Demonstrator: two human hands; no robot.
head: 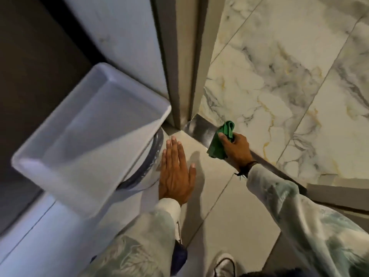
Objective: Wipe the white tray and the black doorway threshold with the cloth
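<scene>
The white tray [85, 136] sits at the left, resting on top of a round white container. The black doorway threshold [201, 130] runs diagonally from the door frame's foot toward the lower right. My right hand [235, 148] grips a crumpled green cloth [219, 140] and presses it down on the threshold. My left hand [175, 172] lies flat on the plain floor tile, fingers spread, holding nothing, just right of the tray. Part of the threshold is hidden under my right hand and sleeve.
A grey door frame [181, 80] stands upright at the threshold's far end, with a white wall [123, 37] to its left. Marble-patterned tiles [289, 76] lie beyond the threshold. A white shoe [223, 264] shows at the bottom edge.
</scene>
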